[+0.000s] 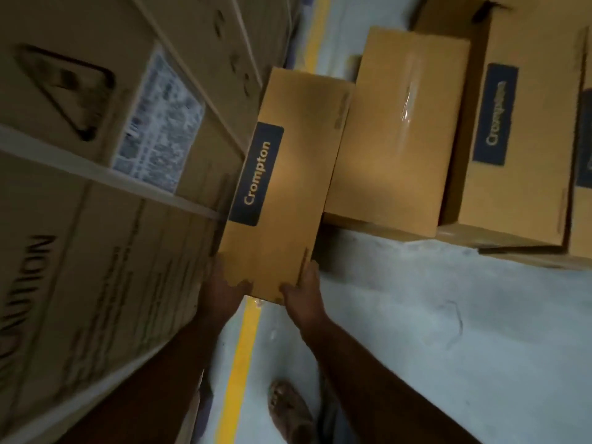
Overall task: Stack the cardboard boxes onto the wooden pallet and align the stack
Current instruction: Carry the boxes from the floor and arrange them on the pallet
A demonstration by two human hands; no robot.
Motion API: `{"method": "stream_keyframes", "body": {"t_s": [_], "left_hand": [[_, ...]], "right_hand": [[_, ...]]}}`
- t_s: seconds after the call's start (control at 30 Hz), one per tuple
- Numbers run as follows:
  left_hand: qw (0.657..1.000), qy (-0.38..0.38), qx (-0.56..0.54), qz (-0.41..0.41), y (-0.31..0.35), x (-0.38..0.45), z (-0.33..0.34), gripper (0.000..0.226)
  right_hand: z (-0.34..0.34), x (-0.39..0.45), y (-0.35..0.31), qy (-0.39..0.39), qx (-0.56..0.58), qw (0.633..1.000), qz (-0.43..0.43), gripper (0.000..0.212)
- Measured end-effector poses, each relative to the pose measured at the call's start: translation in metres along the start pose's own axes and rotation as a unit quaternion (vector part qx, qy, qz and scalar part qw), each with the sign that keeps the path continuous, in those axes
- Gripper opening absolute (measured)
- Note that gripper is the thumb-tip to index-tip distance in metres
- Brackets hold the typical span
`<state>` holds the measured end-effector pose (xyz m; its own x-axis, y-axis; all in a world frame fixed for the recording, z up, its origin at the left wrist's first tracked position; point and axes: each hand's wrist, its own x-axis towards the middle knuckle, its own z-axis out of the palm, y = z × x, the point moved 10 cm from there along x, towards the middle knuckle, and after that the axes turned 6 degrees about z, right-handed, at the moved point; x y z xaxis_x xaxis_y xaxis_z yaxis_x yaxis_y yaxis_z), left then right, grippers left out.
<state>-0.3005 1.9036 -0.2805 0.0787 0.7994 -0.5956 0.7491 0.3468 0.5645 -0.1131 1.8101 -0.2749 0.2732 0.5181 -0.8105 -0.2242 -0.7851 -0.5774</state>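
Item: Crompton box (282, 187), long stiff cardboard, frame centre, held off floor. L hand (224, 291) and R hand (304, 291) grip near end at 6 o'clock, fingers curled round corners. Likely light-ish; far end unsupported, so hold low edges. More boxes (397, 133) at 2 o'clock.

Both hands, left hand (224, 291) and right hand (304, 291), hold a Crompton box (285, 187) beside stacked cartons (96, 155).

Dim, warm light, glare on the taped box (407, 113), motion blur and wide-angle tilt at the edges
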Motion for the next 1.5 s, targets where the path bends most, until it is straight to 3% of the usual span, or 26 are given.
{"method": "stream_keyframes", "body": {"t_s": [0.13,0.43,0.63,0.73,0.87,1.1,1.27,1.43,1.5], "left_hand": [[0.999,0.034,0.010,-0.027,-0.021,0.027,0.006,0.101],[0.999,-0.008,-0.011,-0.053,-0.038,-0.073,0.026,0.056],[0.982,0.066,-0.152,-0.089,-0.053,-0.173,0.045,0.034],[0.968,0.089,-0.206,-0.113,-0.054,-0.219,0.039,0.029],[0.973,0.068,-0.217,-0.050,-0.025,-0.286,0.025,0.026],[0.976,0.013,-0.214,0.033,0.011,-0.398,0.014,0.038],[0.961,-0.040,-0.268,0.061,0.034,-0.443,0.055,0.045],[0.963,-0.114,-0.142,0.200,0.081,-0.438,0.098,0.037],[0.985,-0.052,-0.037,0.160,0.063,-0.420,0.095,0.048]], "right_hand": [[0.008,0.031,0.031,-0.010,0.068,0.996,0.058,0.075],[-0.043,-0.039,0.106,0.003,0.033,0.992,0.123,0.062],[-0.088,-0.101,0.135,0.121,-0.038,0.987,0.101,0.107],[-0.112,-0.146,0.134,0.178,-0.077,0.978,0.075,0.098],[-0.149,-0.219,0.124,0.245,-0.048,0.967,0.043,0.061],[-0.196,-0.318,0.123,0.272,-0.027,0.961,0.031,0.074],[-0.235,-0.352,0.159,0.304,0.016,0.952,0.026,0.048],[-0.284,-0.351,0.218,0.326,0.038,0.941,0.083,0.038],[-0.304,-0.346,0.227,0.349,0.052,0.929,0.114,0.051]]}}
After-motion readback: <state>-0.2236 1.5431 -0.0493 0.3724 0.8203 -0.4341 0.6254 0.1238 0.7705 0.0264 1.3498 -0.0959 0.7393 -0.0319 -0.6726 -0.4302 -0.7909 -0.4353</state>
